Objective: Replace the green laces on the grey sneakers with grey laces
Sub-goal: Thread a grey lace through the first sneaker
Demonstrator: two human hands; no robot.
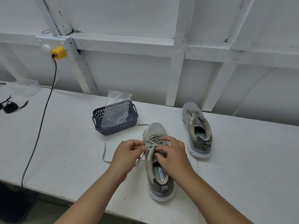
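While pale lace (155, 139) crisscrosses it, grey sneaker (157, 159) stands upright.

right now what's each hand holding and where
Left hand pinches the lace near the top eyelets; right hand grips the near sneaker at its tongue.

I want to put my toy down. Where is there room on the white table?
Bare white tabletop lies between the dark cable and the dark plastic basket; another patch right of the unlaced grey sneaker. It is crowded around the near grey sneaker, where both hands work.
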